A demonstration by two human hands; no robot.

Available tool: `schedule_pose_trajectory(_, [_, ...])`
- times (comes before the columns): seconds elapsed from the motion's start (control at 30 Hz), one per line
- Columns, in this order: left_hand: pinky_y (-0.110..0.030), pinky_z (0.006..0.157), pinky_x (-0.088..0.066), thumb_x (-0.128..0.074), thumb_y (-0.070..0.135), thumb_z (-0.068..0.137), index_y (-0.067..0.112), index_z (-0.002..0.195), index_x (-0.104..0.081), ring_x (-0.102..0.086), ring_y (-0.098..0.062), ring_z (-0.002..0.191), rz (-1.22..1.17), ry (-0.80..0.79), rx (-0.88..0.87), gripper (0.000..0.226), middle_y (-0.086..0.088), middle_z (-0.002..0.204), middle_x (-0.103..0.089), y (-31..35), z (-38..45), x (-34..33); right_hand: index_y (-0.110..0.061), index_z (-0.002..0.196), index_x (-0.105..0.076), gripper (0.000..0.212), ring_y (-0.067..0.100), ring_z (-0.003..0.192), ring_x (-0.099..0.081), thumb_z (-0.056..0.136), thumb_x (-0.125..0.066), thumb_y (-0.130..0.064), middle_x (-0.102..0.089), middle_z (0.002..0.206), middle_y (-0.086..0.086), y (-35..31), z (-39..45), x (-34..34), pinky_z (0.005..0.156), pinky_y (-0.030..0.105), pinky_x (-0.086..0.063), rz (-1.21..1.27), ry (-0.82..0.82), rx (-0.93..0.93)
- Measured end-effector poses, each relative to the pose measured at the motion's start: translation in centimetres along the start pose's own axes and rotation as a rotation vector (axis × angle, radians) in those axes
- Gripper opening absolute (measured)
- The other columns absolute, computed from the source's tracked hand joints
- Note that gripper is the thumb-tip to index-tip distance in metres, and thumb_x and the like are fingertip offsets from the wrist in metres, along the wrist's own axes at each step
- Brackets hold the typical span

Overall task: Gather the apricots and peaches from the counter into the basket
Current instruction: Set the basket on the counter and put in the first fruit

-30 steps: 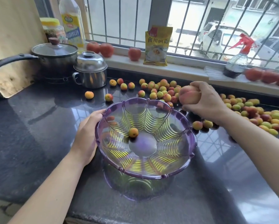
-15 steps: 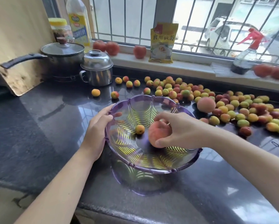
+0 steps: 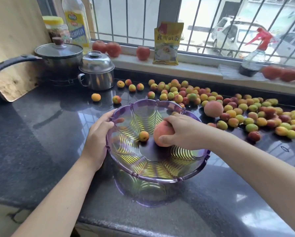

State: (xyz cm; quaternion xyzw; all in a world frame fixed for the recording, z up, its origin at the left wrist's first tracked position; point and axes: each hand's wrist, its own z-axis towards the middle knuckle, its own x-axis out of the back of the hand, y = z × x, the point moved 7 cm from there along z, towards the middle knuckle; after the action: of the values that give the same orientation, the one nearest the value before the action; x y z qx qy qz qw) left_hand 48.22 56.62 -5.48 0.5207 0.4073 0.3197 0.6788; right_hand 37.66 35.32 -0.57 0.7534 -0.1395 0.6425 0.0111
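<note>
Nearest, the purple basket [image 3: 153,178] stands on the dark counter [image 3: 32,142]. The left hand [image 3: 96,142] grips its left rim, thumb hooked over the edge. The right hand [image 3: 182,134] reaches inside from the right, fingers curled round a peach [image 3: 161,132] held low over the basket's floor. One apricot [image 3: 143,136] lies in the basket just beside that peach.

Beyond the rim, a second peach [image 3: 213,108] sits on the counter among the scattered apricots [image 3: 246,113], too many to count, spreading right and back; two lone ones lie off to the left.

Farther left stand a lidded saucepan [image 3: 59,57] and a small steel pot [image 3: 96,72], with a wooden board [image 3: 11,48] leaning behind them.

On the windowsill [image 3: 194,64] I count three red fruits left of a yellow packet [image 3: 167,43], a spray bottle [image 3: 252,57] to the right, more blurred red fruit past it, and an oil bottle [image 3: 75,23] and a jar [image 3: 55,28] in the corner.
</note>
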Motion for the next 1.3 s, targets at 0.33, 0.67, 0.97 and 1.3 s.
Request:
schedule_pose_trajectory(0.33, [-0.02,0.083,-0.057,-0.044,0.026,0.086,0.022,0.129,-0.07,-0.071,-0.012,0.116,0.066,0.048,-0.036,0.05,-0.007,0.12,-0.076,0.2,-0.2,-1.2,-0.018,0.143,-0.049,0.067,0.025,0.118,-0.055,0.092,-0.055,-0.062,-0.058,0.135,0.004,-0.4,-1.1,1.7,0.099,0.041,-0.048,-0.028,0.067,0.037])
schedule_pose_trajectory(0.67, [-0.042,0.108,-0.054,-0.047,0.023,0.084,0.031,0.13,-0.071,-0.069,-0.025,0.124,0.085,-0.017,-0.037,0.052,-0.006,0.131,-0.073,-0.3,2.3,-2.1,-0.017,0.112,-0.073,0.025,0.025,0.1,-0.062,0.093,-0.058,-0.021,-0.072,0.108,0.006,14.6,-4.1,7.8,0.085,0.035,-0.047,0.184,0.702,-0.379])
schedule_pose_trajectory(0.97, [-0.033,0.096,-0.058,-0.049,0.024,0.085,0.031,0.128,-0.073,-0.073,-0.018,0.117,0.076,0.007,-0.037,0.05,-0.008,0.127,-0.075,-0.6,2.4,-1.7,-0.019,0.15,-0.038,0.076,0.043,0.13,-0.043,0.09,-0.063,-0.057,-0.053,0.142,0.018,19.6,0.8,3.2,0.108,0.051,-0.035,-0.07,0.327,-0.453])
schedule_pose_trajectory(1.3, [-0.022,0.081,-0.059,-0.048,0.023,0.086,0.03,0.127,-0.072,-0.075,-0.015,0.111,0.067,0.012,-0.038,0.048,-0.003,0.12,-0.079,-0.4,2.3,-1.8,-0.021,0.138,-0.047,0.065,0.036,0.117,-0.056,0.087,-0.066,-0.056,-0.059,0.128,0.013,18.6,2.6,2.9,0.101,0.05,-0.044,-0.21,0.352,-0.42])
